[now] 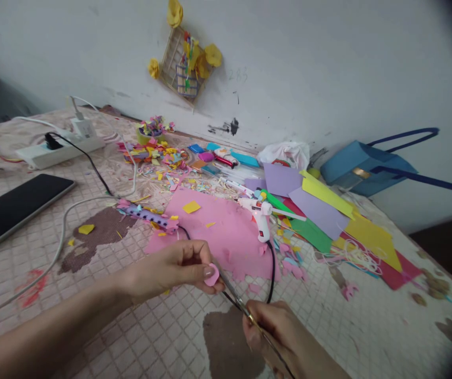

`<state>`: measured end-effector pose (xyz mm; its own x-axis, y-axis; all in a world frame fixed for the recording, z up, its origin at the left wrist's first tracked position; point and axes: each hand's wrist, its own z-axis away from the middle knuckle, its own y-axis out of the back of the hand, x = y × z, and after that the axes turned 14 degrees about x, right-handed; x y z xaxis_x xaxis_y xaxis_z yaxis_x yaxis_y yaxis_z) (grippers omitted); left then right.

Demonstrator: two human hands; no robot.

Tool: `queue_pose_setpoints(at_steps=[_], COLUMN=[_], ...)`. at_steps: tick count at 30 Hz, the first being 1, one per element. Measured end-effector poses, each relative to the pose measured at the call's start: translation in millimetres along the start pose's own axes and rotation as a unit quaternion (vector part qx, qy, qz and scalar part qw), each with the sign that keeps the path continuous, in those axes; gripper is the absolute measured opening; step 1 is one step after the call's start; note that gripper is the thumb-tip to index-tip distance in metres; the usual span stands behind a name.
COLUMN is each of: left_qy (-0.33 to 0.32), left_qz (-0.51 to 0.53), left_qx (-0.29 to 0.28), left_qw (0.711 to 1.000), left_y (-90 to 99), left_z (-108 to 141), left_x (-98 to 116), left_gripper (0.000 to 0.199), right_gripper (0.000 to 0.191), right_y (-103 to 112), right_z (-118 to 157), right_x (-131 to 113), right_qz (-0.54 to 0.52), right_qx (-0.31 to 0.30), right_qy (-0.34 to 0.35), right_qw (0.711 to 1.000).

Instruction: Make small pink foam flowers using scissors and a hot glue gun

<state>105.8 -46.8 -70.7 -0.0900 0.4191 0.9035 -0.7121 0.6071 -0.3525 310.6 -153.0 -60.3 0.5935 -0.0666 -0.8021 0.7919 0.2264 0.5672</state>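
Note:
My left hand point(192, 266) pinches a small rounded piece of pink paper point(211, 275) between thumb and fingers, above the patterned tablecloth point(139, 326). My right hand point(275, 331) is closed around a pair of slim metal scissors point(232, 289), whose blades point up and left. The blade tips lie at the right edge of the pink piece; fingers partly hide the handles. Behind both hands lies a large pink paper sheet point(210, 231), with a white glue gun point(261, 218) at its right side. A decorated purple strip point(147, 215) rests at the sheet's left edge.
A black phone point(20, 208) and a power strip point(58, 150) with cables are at the left. Paper scraps point(158, 155) are heaped at the back. Coloured sheets point(321, 205), white string point(354, 258) and a blue bag point(368, 166) are at the right.

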Motion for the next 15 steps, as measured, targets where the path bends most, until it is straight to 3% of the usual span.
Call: queue_pose_setpoints(at_steps=[15], left_qy=[0.033], left_qz=[0.004], left_qx=[-0.047], left_qw=[0.998], left_y=[1.4], left_z=[0], left_x=[-1], left_gripper=[0.013], right_gripper=[0.058], right_y=[5], right_z=[9], right_x=[10], right_qz=[-0.005], right_qx=[-0.027], right_qy=[0.021], right_qw=[0.999])
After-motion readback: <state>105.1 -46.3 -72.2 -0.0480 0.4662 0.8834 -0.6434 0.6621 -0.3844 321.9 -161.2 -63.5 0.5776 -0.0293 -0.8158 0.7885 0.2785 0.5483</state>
